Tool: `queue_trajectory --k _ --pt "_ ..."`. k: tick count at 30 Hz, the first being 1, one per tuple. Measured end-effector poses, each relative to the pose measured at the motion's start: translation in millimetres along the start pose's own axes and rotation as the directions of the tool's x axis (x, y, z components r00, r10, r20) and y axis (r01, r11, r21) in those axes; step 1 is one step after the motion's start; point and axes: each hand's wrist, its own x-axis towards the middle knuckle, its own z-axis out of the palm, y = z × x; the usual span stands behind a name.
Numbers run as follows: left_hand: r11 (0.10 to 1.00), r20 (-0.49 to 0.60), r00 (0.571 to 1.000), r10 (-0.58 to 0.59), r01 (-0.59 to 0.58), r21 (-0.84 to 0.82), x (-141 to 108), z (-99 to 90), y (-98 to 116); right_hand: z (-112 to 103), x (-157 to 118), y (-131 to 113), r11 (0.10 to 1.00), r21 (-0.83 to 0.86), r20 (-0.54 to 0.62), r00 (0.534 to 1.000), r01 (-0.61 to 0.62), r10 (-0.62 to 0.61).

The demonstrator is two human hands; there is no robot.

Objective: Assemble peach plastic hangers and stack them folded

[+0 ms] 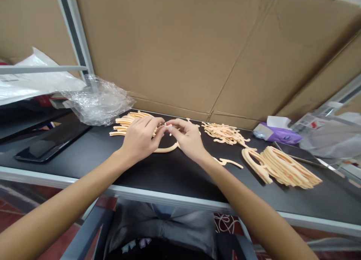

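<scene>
My left hand (pixel 142 136) and my right hand (pixel 189 138) meet over the middle of the black table, thumbs and fingertips pinched together. Between them they grip a beige plastic hanger piece (pixel 166 150), whose curved arm shows below the fingers. The fingers hide most of the joint where they pinch it. Close behind my left hand lies a stack of curved beige hanger arms (pixel 121 128). Right of my right hand a single hook piece (pixel 229 162) lies under the forearm, and a heap of small beige hooks (pixel 224 132) sits farther back.
Nested stacks of curved hanger pieces (pixel 290 168) lie at the right. Behind them are a purple tissue pack (pixel 279 134) and a clear plastic bag (pixel 332 136). Crumpled clear wrap (pixel 98 100) and a glossy black panel (pixel 53 139) occupy the left. Cardboard (pixel 175 53) walls the back.
</scene>
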Motion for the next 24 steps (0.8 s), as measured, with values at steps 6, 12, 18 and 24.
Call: queue_trajectory --k 6,12,18,24 --pt "0.993 0.03 0.997 0.067 -0.064 -0.101 0 -1.9 2 0 -7 6 0.982 0.162 -0.041 0.994 -0.093 0.101" --pt "0.99 0.065 0.993 0.098 -0.09 -0.109 0 -1.1 2 -3 -3 7 0.96 0.234 0.025 0.988 -0.153 0.152" --pt "0.987 0.107 0.991 0.075 -0.058 -0.149 -2 1.4 -1 -29 7 -1 0.994 -0.103 -0.179 0.984 -0.038 0.019" --pt "0.987 0.157 0.984 0.079 -0.055 -0.149 -3 1.7 -3 -91 17 -9 0.852 -0.523 -0.522 0.8 -0.026 -0.296"
